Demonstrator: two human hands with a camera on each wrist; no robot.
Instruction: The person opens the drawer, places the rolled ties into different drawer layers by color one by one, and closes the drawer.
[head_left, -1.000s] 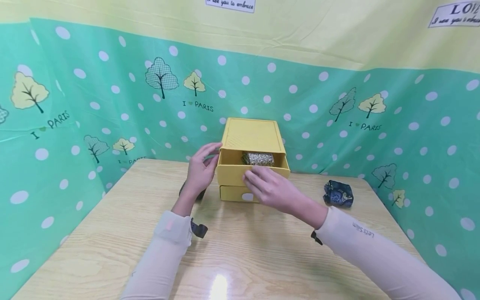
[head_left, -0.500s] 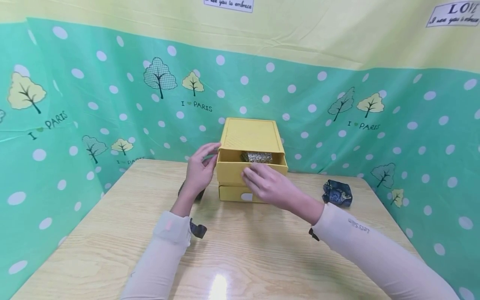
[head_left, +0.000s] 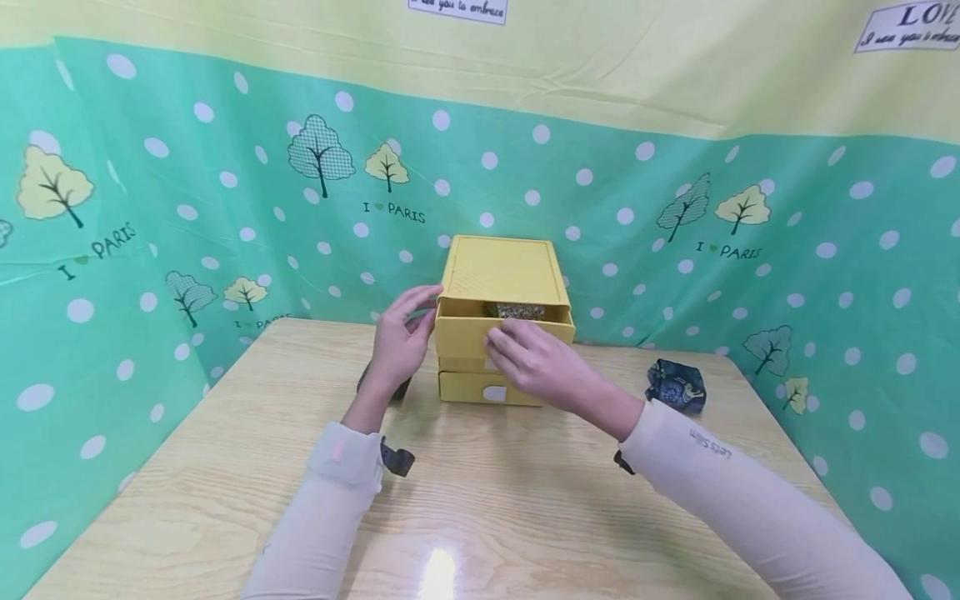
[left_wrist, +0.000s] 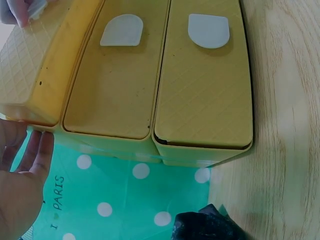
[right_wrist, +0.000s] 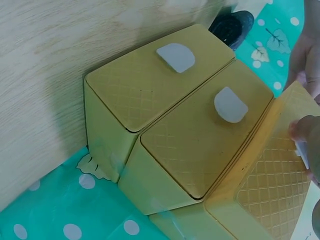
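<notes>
A yellow three-drawer box [head_left: 506, 268] stands at the back of the table, its top drawer [head_left: 461, 336] partly pulled out. Inside that drawer lies a glittery silver-grey thing [head_left: 521, 311], mostly hidden by the drawer front. My right hand [head_left: 536, 362] pinches the white tab [right_wrist: 301, 152] on the drawer front between thumb and fingers. With fingers fairly straight, my left hand [head_left: 399, 342] touches the left side of the box near its top. The middle drawer [left_wrist: 112, 85] and bottom drawer [left_wrist: 205, 85] are closed, each with a white tab.
To the right of the box, a folded dark-blue patterned cloth [head_left: 677, 387] lies on the wooden table [head_left: 480, 500]. A dark thing [head_left: 402, 390] sits partly hidden behind my left wrist. A green polka-dot curtain [head_left: 480, 183] hangs close behind the box.
The top drawer has slid inward with my right hand on its front, covering more of the silver-grey thing and uncovering part of the middle drawer. My left hand has stayed put.
</notes>
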